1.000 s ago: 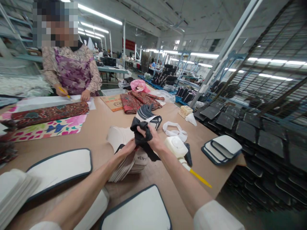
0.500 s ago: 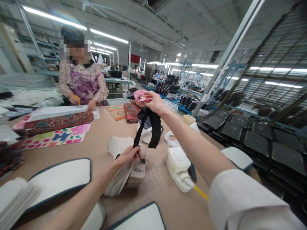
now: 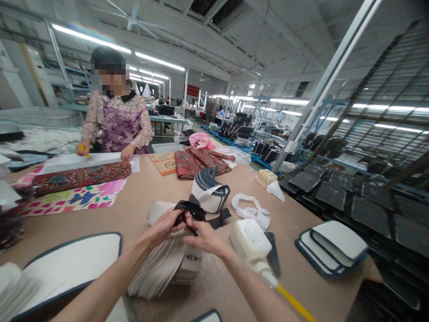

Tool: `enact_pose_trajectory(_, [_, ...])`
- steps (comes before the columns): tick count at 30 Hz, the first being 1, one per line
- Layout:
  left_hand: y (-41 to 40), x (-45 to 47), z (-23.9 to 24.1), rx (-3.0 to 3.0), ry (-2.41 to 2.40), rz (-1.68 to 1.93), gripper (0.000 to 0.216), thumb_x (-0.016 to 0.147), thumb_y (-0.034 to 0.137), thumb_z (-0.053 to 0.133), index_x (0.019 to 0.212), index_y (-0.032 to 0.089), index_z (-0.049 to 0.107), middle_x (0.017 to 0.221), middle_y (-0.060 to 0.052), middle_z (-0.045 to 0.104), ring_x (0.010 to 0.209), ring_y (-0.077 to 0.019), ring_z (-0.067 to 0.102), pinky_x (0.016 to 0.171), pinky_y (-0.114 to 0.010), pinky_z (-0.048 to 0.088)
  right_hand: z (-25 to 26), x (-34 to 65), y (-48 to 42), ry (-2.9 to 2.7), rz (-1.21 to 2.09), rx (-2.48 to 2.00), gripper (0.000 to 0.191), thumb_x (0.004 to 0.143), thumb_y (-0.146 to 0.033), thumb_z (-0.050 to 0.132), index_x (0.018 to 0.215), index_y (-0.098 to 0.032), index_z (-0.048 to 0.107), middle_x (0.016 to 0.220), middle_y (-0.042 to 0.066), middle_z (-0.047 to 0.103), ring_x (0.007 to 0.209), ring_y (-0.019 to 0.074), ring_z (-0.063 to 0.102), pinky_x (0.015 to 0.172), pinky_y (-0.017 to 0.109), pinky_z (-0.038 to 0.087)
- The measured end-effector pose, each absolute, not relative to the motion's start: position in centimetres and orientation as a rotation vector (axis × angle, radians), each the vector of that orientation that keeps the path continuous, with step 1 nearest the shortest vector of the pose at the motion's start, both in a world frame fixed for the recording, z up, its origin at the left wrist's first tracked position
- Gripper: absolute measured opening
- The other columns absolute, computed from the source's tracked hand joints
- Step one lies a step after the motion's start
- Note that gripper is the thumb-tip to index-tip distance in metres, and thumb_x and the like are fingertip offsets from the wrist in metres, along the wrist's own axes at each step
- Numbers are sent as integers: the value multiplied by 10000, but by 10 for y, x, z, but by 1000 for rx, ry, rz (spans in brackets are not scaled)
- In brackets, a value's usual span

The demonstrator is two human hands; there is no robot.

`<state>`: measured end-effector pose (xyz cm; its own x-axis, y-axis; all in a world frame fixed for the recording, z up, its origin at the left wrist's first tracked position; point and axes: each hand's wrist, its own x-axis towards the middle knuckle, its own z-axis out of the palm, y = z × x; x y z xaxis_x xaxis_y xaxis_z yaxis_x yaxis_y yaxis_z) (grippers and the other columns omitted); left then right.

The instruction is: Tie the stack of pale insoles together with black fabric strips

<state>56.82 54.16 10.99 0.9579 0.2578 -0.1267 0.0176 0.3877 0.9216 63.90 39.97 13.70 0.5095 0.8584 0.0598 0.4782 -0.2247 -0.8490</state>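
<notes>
1. Left hand point(image 3: 164, 226) — fingers closed on the near end of the black strap point(image 3: 197, 213), pinching it just above the stack of white pieces point(image 3: 164, 268) on the table point(image 3: 150, 179).
2. Black strap — bunched between the two hands, touching both; its long axis runs left to right, the free tail trailing right toward the bundle of dark-edged pieces point(image 3: 209, 190). Both hands are on it, the left slightly farther up the table.
3. Right hand point(image 3: 204, 237) — fingers curled, thumb and forefinger nipping the strap just beside the left hand's grip.
4. White tool point(image 3: 250, 239) with yellow cord — just right of the right hand, not touched.
5. Change from half a second ago — the right hand, then raised high with the strap stretched upright, is now down at the stack; the strap lies gathered and low; the left hand keeps its hold.
</notes>
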Motion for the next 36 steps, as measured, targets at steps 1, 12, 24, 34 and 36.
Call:
enact_pose_trajectory(1, [544,571,108,1169,286,156,288,724,424,541,729,137,527,615,-3,554,388,-33,278,394,-178,138,127,634,404,-1046,583,-1818,203,667,-342,632,548,-184,588,502,-42,543,508,115,494,526,225,381])
enact_pose_trajectory(12, [530,579,123,1479,192,57,381,523,285,753,845,135,615,781,-16,621,674,-149,498,562,-236,354,184,660,459,-855,689,-1344,352,750,-522,537,794,-176,585,803,30,642,815,154,595,794,299,445])
enact_pose_trajectory(24, [531,581,122,1420,358,34,554,700,669,422,705,131,557,343,91,303,343,-61,193,387,-209,102,307,670,516,-1126,795,-1686,417,669,-455,665,935,-192,482,830,2,556,720,142,552,618,286,488])
enact_pose_trajectory(34, [536,579,112,1372,381,24,642,700,661,411,1021,118,527,353,49,478,330,-91,337,389,-197,146,263,702,479,-1271,80,-2316,584,682,-117,513,1243,-256,430,1204,88,495,1175,292,364,956,538,284])
enact_pose_trajectory(36, [536,579,112,1403,409,7,731,708,690,373,1129,104,493,341,53,472,322,-101,336,380,-197,157,250,710,467,-1303,14,-2463,458,658,-108,571,1099,-234,562,1251,103,477,1228,336,261,973,589,173])
